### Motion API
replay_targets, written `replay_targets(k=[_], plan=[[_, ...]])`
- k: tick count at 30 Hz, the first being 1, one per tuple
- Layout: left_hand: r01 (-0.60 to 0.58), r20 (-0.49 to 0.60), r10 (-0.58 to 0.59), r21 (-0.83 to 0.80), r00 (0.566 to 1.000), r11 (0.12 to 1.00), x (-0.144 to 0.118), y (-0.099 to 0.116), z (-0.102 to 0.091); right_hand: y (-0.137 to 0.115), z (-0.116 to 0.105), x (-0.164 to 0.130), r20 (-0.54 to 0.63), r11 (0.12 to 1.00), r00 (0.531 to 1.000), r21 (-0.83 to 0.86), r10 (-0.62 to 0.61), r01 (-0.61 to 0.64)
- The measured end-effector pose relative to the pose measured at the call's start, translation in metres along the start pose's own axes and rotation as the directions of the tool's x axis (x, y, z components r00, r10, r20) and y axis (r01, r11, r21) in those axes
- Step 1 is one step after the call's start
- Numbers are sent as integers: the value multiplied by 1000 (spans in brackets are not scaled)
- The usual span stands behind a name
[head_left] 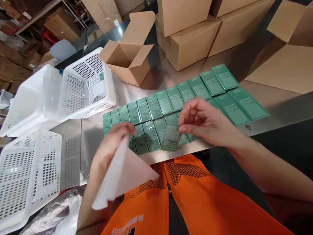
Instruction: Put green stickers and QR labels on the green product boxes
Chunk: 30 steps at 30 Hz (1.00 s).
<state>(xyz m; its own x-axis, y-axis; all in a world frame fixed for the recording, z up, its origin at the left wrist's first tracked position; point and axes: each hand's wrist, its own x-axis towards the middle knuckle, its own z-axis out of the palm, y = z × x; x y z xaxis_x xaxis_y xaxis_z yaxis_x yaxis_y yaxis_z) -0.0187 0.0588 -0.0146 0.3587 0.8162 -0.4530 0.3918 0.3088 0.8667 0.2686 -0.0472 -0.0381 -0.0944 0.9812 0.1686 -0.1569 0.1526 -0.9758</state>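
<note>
My right hand pinches the upper right corner of a see-through printed sticker between thumb and fingers. The sticker hangs over the front row of small green boxes; whether it touches them I cannot tell. At the left, a curled white paper sheet is gripped in my closed left hand, drooping over my orange vest. The green boxes lie side by side in two long rows on the metal table. Both hands partly hide the front row.
White perforated baskets stand at the left, one holding printed sheets. An open cardboard box sits behind the green rows. Closed cartons are stacked at the back, and another open carton is at the right. Clear plastic bags lie lower left.
</note>
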Motion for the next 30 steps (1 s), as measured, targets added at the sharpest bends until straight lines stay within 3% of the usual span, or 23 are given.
replay_targets(k=[3, 5, 8, 11, 16, 21, 30], plan=[[-14, 267, -72, 305, 961, 952, -6, -12, 37, 19, -8, 22, 57, 983, 982, 32, 179, -181], [-73, 349, -91, 430, 933, 900, -8, -23, 56, 31, -7, 31, 98, 969, 965, 9, 244, -246], [-95, 291, -49, 458, 955, 884, -12, -35, 74, 45, -3, 36, 136, 963, 953, -39, 270, -267], [-65, 187, -35, 499, 982, 864, -18, -39, 85, 53, 1, 35, 88, 949, 965, -224, 247, -222], [21, 109, -102, 575, 989, 818, -19, -43, 95, 65, 7, 33, 31, 823, 976, -545, 214, -163], [39, 109, -126, 585, 986, 810, -12, -51, 98, 70, 11, 32, 12, 748, 968, -637, 252, -187], [88, 106, -193, 614, 975, 784, -9, -46, 101, 69, 11, 33, 10, 728, 962, -656, 273, -200]])
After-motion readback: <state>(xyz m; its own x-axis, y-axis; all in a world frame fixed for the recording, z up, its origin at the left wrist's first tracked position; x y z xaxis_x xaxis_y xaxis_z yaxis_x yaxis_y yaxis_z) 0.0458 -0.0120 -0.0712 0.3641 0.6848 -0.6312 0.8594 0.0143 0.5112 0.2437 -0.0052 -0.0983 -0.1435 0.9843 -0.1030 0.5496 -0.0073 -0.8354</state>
